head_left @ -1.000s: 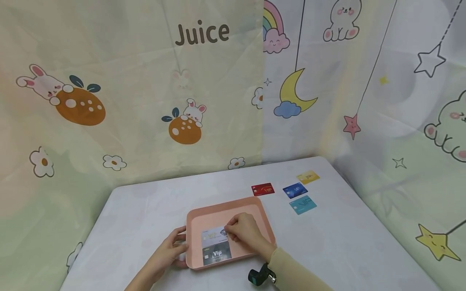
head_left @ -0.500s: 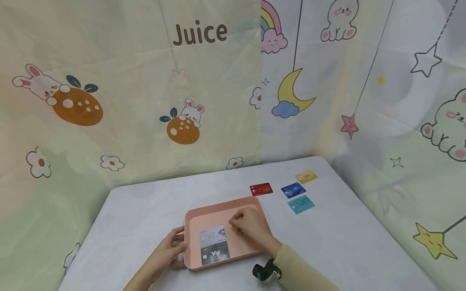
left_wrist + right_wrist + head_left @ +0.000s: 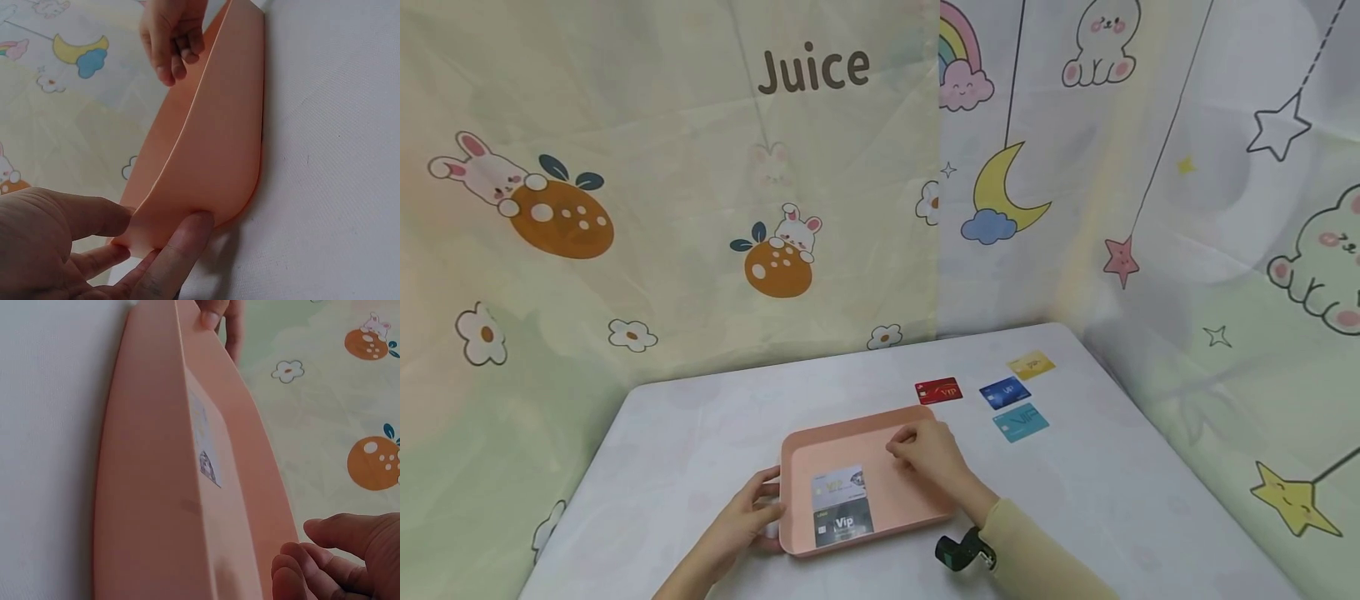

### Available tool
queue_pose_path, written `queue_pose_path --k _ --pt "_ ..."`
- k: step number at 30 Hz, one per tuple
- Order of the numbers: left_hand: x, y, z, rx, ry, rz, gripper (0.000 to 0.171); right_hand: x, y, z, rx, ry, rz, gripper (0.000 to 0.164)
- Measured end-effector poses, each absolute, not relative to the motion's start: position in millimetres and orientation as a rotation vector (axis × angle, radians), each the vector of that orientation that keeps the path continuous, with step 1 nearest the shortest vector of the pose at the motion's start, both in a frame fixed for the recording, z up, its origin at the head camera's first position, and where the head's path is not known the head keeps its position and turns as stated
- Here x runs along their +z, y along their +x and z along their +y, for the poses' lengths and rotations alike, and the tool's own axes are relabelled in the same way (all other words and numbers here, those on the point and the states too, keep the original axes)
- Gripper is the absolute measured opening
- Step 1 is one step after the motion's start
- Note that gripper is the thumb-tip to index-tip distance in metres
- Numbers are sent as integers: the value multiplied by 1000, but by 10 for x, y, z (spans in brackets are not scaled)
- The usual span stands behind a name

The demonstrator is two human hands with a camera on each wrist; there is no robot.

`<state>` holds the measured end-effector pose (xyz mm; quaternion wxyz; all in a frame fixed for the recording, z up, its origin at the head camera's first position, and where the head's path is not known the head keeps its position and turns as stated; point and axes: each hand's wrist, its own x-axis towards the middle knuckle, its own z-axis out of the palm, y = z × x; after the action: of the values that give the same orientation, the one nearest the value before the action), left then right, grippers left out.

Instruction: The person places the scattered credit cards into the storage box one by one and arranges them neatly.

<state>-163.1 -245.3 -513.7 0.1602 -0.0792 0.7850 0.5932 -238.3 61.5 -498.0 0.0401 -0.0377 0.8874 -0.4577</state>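
A pink tray (image 3: 906,521) lies on the table. My left hand (image 3: 747,512) holds its near left corner; in the left wrist view the thumb presses the outer wall and the other fingers (image 3: 94,261) bend against the left side. Inside the tray lie a silver VIP card (image 3: 837,486) and, nearer me, a dark grey Vip card (image 3: 844,522), edge against edge. My right hand (image 3: 934,457) hovers over the tray's right part. Its fingers (image 3: 325,565) are loosely bent with nothing between them, and the thumb stands apart.
Beyond the tray's far right corner lie a red card (image 3: 938,391), a blue card (image 3: 1004,392), a yellow card (image 3: 1032,365) and a teal card (image 3: 1021,423). Printed cloth (image 3: 685,208) hangs around the table's back and sides. A black device (image 3: 958,552) is on the right wrist.
The right hand has let go of the silver card and moved right, away from it. Both cards stay in the tray. The left hand keeps its place at the tray.
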Motion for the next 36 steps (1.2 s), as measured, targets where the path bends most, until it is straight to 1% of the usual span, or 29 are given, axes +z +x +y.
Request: queue_pose_path --k 9,15,22,29,36 --pt "-5162 -1643 -2434 1688 -251 2266 67 -4891 -2420 727 -1368 -41 2755 13" --pt "-5150 -1632 -2456 1698 -207 2257 68 -4849 -2453 790 -1355 -16 2758 14" --pt "-5169 -1638 -2453 1697 -218 2263 67 -4831 -2508 876 -1349 26 2788 15" --pt "-5170 -1627 -2466 1694 -213 2255 67 -4819 -2567 948 -1362 1 2803 18" --pt "-5159 -1622 -2463 1710 -198 2261 67 -4824 -2631 1010 -1343 58 2793 21"
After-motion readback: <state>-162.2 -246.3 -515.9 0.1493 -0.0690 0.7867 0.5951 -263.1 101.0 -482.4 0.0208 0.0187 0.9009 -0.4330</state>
